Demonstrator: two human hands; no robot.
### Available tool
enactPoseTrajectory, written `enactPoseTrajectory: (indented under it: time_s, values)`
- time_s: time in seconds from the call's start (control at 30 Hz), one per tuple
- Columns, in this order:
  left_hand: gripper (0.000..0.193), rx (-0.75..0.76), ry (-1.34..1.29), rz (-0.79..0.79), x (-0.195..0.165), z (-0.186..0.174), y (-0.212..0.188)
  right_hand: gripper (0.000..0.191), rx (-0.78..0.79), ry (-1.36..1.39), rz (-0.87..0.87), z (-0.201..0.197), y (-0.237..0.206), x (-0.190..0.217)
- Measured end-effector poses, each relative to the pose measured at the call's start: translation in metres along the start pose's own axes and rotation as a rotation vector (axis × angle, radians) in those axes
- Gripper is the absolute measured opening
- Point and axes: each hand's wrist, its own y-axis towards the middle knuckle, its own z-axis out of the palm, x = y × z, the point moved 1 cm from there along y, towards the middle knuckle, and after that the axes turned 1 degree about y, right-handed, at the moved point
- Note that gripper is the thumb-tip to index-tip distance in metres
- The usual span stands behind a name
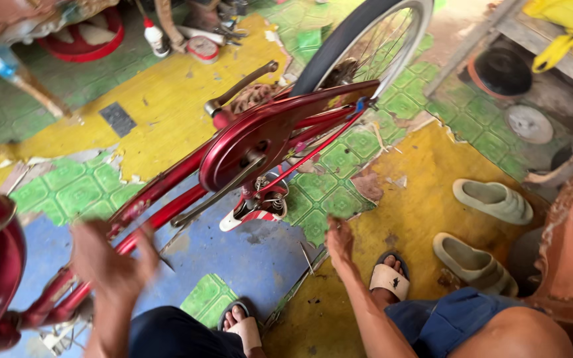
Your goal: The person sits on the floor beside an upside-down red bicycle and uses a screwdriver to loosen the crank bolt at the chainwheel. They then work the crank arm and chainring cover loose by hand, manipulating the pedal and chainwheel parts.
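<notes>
At the left, the left hand (111,262) is blurred; its fingers look spread and its grip seems to hold nothing, just above the red frame tube (160,199) of the bicycle. The bicycle lies upside down on the painted floor (167,99), with its red chain guard (260,136) in the middle and the rear wheel (366,40) pointing up and away. A pedal crank (243,86) sticks out over the guard. Further right, the right hand (339,242) reaches down to the floor near thin metal rods (300,282), fingers loosely together, pinching nothing I can see. Two pale sandals (485,229) lie at the right
</notes>
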Motion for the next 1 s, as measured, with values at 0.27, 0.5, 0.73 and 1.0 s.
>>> enactPoseTrajectory:
  time_s: [0.27, 0.5, 0.73, 1.0]
  values:
    - [0.033, 0.771, -0.796, -0.021, -0.156, 0.053, -0.043, 0.023, 0.195, 0.142, -0.38, -0.054, -0.052, 0.091]
    - [0.025, 0.778, -1.606, -0.932, -0.187, 0.176, -0.009, 0.022, 0.228, -0.068, -0.554, -0.056, -0.047, 0.129]
    - [0.026, 0.754, -1.66, -0.976, -0.181, 0.201, -0.024, 0.021, 0.236, -0.131, -0.567, -0.057, -0.036, 0.133]
    - [0.03, 0.756, -1.663, -0.928, -0.182, 0.193, -0.021, 0.021, 0.309, -0.06, -0.519, -0.061, -0.037, 0.138]
